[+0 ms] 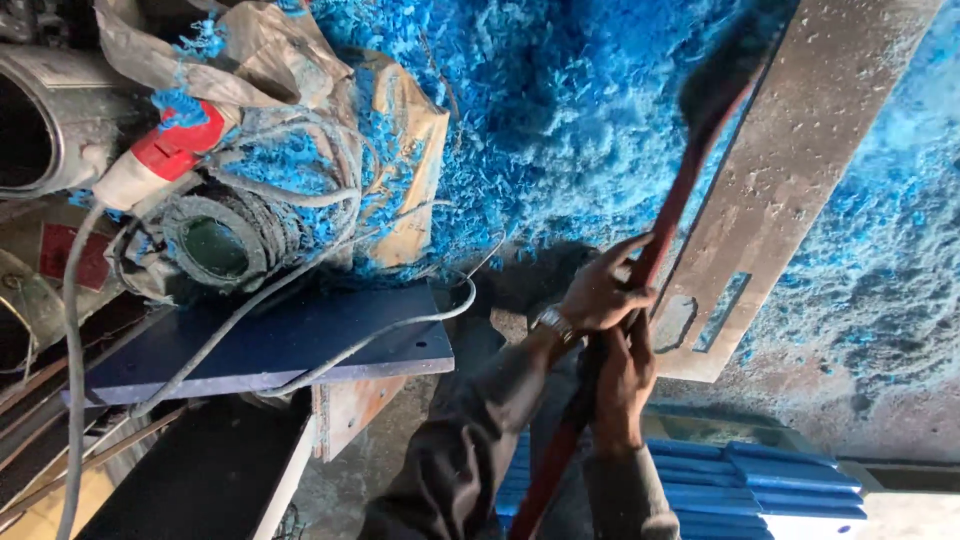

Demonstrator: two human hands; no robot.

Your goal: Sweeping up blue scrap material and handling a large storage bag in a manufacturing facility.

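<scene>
Both your hands are closed on the red broom handle (665, 225): left hand (600, 290) higher up, right hand (622, 385) just below it. The brush head (725, 65) sits in the blue shavings (560, 110) beside the metal plate (790, 170). Keep strokes short and low, pulling along the plate's edge and clear of the cables (300, 330).

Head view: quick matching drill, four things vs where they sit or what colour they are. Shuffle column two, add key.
1. broom handle
2. plastic shavings
3. plug
4. wristwatch

A. red and white, upper left by the cables
B. blue, heaped across the floor
C. on the left hand's wrist
D. red, gripped by both hands, right hand lower

Pairs: 1-D, 2-B, 3-A, 4-C
</scene>
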